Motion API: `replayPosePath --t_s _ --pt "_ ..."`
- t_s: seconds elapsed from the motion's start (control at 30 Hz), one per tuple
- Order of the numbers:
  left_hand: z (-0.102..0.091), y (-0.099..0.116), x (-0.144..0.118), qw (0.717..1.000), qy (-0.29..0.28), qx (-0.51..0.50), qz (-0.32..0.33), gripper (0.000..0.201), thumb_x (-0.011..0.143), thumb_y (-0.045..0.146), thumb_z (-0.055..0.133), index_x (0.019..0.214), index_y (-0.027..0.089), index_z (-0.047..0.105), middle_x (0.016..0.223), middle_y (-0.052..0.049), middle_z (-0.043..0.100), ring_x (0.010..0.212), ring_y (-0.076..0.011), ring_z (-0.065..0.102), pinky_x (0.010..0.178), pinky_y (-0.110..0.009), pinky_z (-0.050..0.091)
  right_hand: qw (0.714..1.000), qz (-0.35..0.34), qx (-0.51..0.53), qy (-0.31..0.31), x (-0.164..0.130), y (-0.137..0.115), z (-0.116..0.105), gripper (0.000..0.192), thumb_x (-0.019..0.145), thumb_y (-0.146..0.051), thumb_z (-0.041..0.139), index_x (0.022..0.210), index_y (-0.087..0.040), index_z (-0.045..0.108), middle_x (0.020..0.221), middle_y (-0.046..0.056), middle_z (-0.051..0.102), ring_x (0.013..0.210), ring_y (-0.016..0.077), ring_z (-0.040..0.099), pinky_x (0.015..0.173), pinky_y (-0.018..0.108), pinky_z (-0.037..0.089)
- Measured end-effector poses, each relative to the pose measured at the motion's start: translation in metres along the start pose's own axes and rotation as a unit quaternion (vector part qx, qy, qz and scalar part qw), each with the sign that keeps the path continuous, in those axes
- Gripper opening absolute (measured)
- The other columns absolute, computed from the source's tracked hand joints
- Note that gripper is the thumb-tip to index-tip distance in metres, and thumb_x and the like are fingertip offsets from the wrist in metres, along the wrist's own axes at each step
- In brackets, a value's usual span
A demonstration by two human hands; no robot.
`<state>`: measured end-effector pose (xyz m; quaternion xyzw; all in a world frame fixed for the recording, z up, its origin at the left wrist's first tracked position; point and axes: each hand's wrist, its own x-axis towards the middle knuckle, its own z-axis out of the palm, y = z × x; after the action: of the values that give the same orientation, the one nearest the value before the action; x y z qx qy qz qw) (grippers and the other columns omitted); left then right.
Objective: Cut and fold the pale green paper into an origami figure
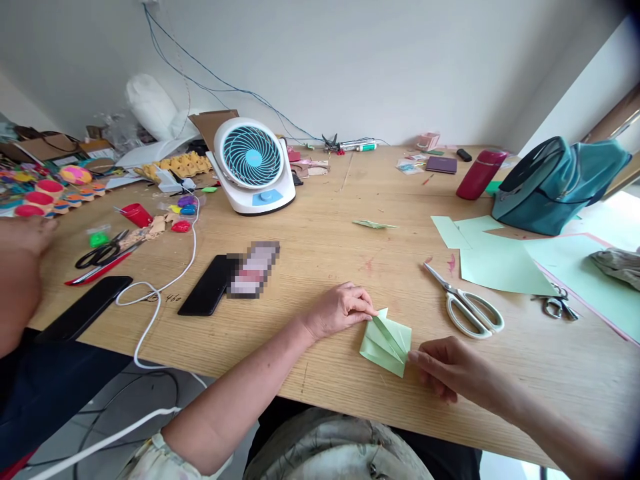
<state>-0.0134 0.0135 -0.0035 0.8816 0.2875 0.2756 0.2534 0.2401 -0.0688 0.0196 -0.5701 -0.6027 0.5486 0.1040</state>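
Observation:
A small piece of light green folded paper (383,347) lies near the table's front edge, with a raised crease running diagonally across it. My left hand (345,307) is closed, its thumb and forefinger pinching the upper left of the paper. From the lower right, my right hand (445,365) holds the paper's right corner between thumb and fingertips; its other fingers curl underneath. White-handled scissors (473,312) rest to the right of the paper, apart from both hands. Farther back lies another folded green paper (375,225).
Green sheets (505,267), keys (556,305), a red bottle (483,175) and a teal bag (543,187) are on the right. A fan (254,167), a black phone (206,285) and a white cable (193,247) stand left. Another person's arm (17,280) rests at far left.

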Motion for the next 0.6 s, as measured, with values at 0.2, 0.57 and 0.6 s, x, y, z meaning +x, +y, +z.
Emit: replayPosePath --t_s 0.2,0.57,0.6 --pt "0.0 0.0 0.0 1.0 0.006 0.007 0.003 0.014 0.089 0.027 0.064 0.096 0.025 0.076 0.093 -0.003 0.07 0.089 -0.0159 0.06 0.083 -0.028 0.046 0.945 -0.205 -0.16 0.199 0.008 -0.001 -0.015 0.023 0.083 -0.03 0.064 0.107 -0.029 0.064 0.095 0.004 0.066 0.072 0.0179 0.061 0.066 0.031 0.048" --pt "-0.001 0.002 0.003 0.989 0.119 -0.052 -0.065 0.014 0.09 0.019 0.06 0.09 0.019 0.074 0.084 -0.003 0.071 0.08 -0.0138 0.064 0.073 -0.024 0.048 0.948 -0.204 -0.123 0.211 0.032 -0.012 0.0 0.021 0.09 -0.032 0.051 0.093 -0.024 0.07 0.09 0.005 0.069 0.07 0.0204 0.06 0.062 0.033 0.044" --pt "-0.003 0.002 0.004 0.984 0.143 -0.06 -0.083 0.014 0.09 0.02 0.059 0.09 0.019 0.073 0.083 -0.003 0.071 0.078 -0.0135 0.064 0.071 -0.024 0.048 0.95 -0.19 -0.115 0.221 0.033 -0.013 -0.001 0.02 0.089 -0.033 0.052 0.092 -0.024 0.07 0.088 0.005 0.069 0.069 0.0205 0.06 0.061 0.033 0.044"
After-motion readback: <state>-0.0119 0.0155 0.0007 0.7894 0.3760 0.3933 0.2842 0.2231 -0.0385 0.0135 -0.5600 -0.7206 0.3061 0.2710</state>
